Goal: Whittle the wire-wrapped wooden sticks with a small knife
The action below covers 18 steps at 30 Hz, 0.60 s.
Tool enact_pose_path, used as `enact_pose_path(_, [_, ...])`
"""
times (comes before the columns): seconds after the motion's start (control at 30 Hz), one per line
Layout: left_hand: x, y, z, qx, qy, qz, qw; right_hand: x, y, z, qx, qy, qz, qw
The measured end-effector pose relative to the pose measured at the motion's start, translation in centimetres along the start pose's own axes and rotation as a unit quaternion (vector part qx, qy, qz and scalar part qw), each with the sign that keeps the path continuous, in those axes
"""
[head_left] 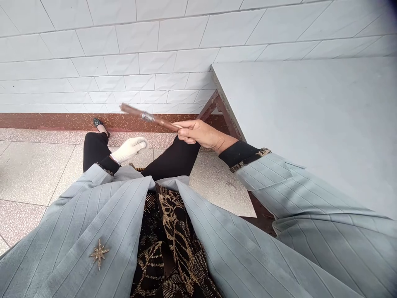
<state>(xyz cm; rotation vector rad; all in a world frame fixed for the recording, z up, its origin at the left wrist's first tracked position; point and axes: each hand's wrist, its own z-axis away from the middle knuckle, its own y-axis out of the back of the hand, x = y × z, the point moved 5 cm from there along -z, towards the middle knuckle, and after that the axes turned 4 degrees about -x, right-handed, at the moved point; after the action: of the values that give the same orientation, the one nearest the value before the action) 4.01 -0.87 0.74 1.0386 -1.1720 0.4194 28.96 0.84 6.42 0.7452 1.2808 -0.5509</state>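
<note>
My right hand [198, 133], bare, is closed around the near end of a slim brown stick-like tool [164, 123]. Silvery wire is wound around its middle, and its far end points up and to the left, clear of the floor. My left hand [128, 150] wears a white knitted glove and hovers near my left knee. Its fingers are curled, with a small round pale thing [145, 143] at the fingertips, too unclear to name. The two hands are apart, and the left does not touch the brown tool.
A grey-topped table [310, 111] stands at my right, with reddish-brown legs. Ahead is a white tiled wall [124, 45] above a brown skirting strip [46, 121]. Speckled floor tiles [34, 169] lie to the left. My legs in black trousers [173, 159] are below.
</note>
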Motion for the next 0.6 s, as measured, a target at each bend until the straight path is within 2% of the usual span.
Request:
enact_pose_path(0.07, [-0.2,-0.7,0.1,-0.006,0.0,0.007,1.0,0.4,0.6,-0.3,0.079,0.0,-0.036,0.996])
enact_pose_path(0.13, [0.0,-0.8,0.3,-0.007,0.003,-0.007,1.0,0.9,1.3,-0.5,0.14,-0.025,-0.018,0.99])
enact_pose_path(0.2, [0.5,-0.9,0.4,-0.018,0.006,-0.033,0.999,1.4,1.9,-0.6,0.177,-0.062,0.06,0.98])
enact_pose_path(0.27, [0.8,-0.9,0.6,-0.035,0.003,-0.069,0.997,1.5,2.3,-0.6,0.185,-0.085,0.189,0.961])
enact_pose_path(0.4, [1.0,-1.0,0.6,-0.049,-0.023,-0.166,0.985,1.4,2.1,-0.6,0.124,-0.107,0.409,0.898])
enact_pose_path(0.53, [0.6,-1.0,0.5,-0.066,-0.025,-0.251,0.965,2.3,1.7,-0.7,0.028,-0.151,0.495,0.855])
enact_pose_path(0.6, [0.7,-0.7,0.4,-0.067,-0.019,-0.274,0.959,2.8,1.5,-0.8,-0.024,-0.134,0.501,0.855])
